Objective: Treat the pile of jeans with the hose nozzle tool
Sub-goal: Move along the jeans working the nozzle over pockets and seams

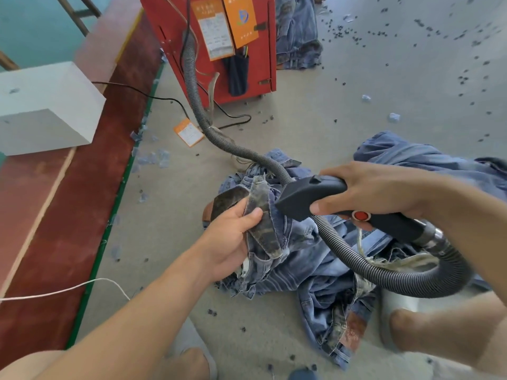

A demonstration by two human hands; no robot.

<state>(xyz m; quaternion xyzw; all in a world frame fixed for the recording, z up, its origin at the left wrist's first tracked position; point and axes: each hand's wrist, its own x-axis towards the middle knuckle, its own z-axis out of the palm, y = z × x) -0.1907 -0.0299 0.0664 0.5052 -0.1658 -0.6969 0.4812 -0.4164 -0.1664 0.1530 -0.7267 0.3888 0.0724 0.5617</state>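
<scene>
Jeans pile (310, 259): heaped on the grey floor (301, 111) in front of the person, below both hands.
Held fold: a frayed, dark-stained strip of denim (263, 215) lifted off the pile's left side, its long axis running roughly away from the camera and slightly leftward.
Left hand (230, 237): fingers and thumb curled round that strip, holding it up and taut.
Nozzle tool (307, 196): black, wedge-shaped mouth pointing left, its tip just beside or touching the strip's right edge; contact cannot be told for certain.
Right hand (375, 190): clamped over the top of the tool's handle, thumb underneath near the red button (361, 215).
Key relation: the strip lies directly left of the nozzle mouth, crosswise to the tool's axis, so the likely next stroke runs along the strip's length. The right hand does the travelling; the left only steadies.
Hose (384, 272): ribbed, loops under the right forearm, then back up to the red machine (219, 45).
Risk: the hose loop may drag on the pile.
</scene>
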